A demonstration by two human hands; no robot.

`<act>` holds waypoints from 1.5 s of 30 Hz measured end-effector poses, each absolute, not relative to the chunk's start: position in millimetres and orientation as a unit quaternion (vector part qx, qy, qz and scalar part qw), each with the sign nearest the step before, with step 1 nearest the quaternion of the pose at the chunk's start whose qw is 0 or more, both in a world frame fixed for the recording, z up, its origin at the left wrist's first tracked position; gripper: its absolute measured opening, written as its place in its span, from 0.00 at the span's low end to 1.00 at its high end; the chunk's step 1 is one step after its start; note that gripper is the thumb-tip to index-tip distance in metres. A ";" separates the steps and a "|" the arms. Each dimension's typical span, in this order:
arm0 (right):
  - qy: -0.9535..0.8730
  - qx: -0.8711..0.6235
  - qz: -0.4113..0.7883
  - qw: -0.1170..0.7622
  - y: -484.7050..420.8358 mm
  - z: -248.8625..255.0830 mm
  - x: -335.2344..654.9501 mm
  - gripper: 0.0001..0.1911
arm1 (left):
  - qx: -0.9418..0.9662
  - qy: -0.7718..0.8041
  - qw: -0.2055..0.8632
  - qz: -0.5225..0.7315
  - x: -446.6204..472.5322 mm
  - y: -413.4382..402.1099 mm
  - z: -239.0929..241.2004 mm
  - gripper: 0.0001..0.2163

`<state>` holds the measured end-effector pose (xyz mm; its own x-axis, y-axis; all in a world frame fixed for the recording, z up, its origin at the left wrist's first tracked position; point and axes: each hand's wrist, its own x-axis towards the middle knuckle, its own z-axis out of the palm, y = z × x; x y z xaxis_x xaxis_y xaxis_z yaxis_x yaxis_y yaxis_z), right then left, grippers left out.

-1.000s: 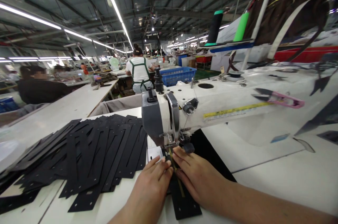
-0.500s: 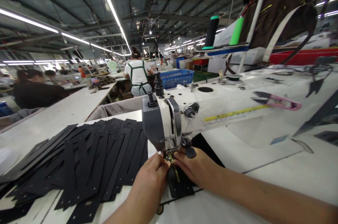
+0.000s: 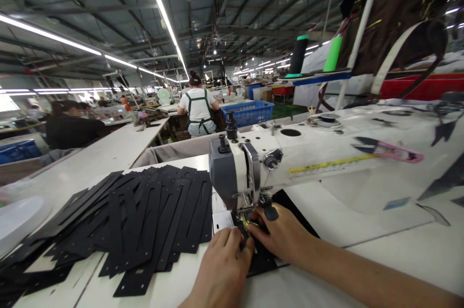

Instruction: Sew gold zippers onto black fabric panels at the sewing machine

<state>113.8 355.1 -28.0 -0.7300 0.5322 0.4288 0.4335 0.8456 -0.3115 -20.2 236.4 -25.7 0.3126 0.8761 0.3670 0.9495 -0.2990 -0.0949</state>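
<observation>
Clock centred on the presser foot (image 3: pixel 246 211). Left hand (image 3: pixel 224 257) at 7, fingers bent, close together over the black piece (image 3: pixel 266 262); whether it pinches, can't say. Right hand (image 3: pixel 280 230) at 4, thumb and fingertips beside the gold strip (image 3: pixel 245 223); grip not clear. Piece lies under the hands, showing towards 5. My judgement: keep it flat, the strip straight, guidance light and even, fingertips clear of the foot. Piece looks flat, plain black, gold line running down it; much covered. Slotted black strips (image 3: pixel 159 221) heaped at 9. Sewing machine (image 3: pixel 319 146) spans 12 to 3.
</observation>
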 end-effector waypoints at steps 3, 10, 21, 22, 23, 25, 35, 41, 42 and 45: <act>-0.923 -0.281 0.116 0.236 360.2 -29.6 110.4 0.07 | -0.795 -0.575 0.150 -0.123 -21.8 237.9 -28.2 0.12; -0.907 -0.347 0.114 0.208 361.7 -27.6 97.7 0.11 | -0.799 -0.571 0.158 -0.108 -20.2 238.1 -24.4 0.11; -0.963 -0.112 0.040 0.242 327.8 -27.6 146.2 0.19 | -0.780 -0.544 0.173 -0.256 -26.5 228.2 -29.0 0.12; -0.969 -0.082 0.021 0.233 323.7 -30.1 151.0 0.21 | -0.782 -0.530 0.177 -0.276 -26.6 227.5 -30.4 0.12; -0.973 -0.070 0.006 0.221 320.7 -32.5 153.7 0.21 | -0.785 -0.516 0.183 -0.290 -26.2 227.1 -31.4 0.12; -0.975 -0.074 -0.008 0.207 318.0 -35.6 154.3 0.22 | -0.789 -0.500 0.196 -0.297 -25.2 227.5 -32.1 0.13; -0.983 -0.095 0.033 0.155 324.1 -25.1 142.9 0.22 | -0.822 -0.457 0.227 -0.251 -34.7 239.2 -27.1 0.14; -0.980 -0.115 0.057 0.149 332.7 -24.7 135.4 0.24 | -0.823 -0.446 0.230 -0.266 -40.2 252.7 -28.5 0.13; -0.978 -0.115 0.062 0.160 334.3 -24.6 133.8 0.23 | -0.818 -0.449 0.234 -0.275 -41.0 255.2 -29.9 0.13; -0.969 -0.122 0.093 0.196 337.7 -23.7 129.1 0.21 | -0.802 -0.462 0.238 -0.295 -43.8 261.8 -34.6 0.14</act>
<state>129.1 337.7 -23.7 -0.8939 0.2720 0.3564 0.1991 0.9531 -0.2282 -43.8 261.8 -34.6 0.3986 0.6001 0.6936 0.8815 -0.4594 -0.1091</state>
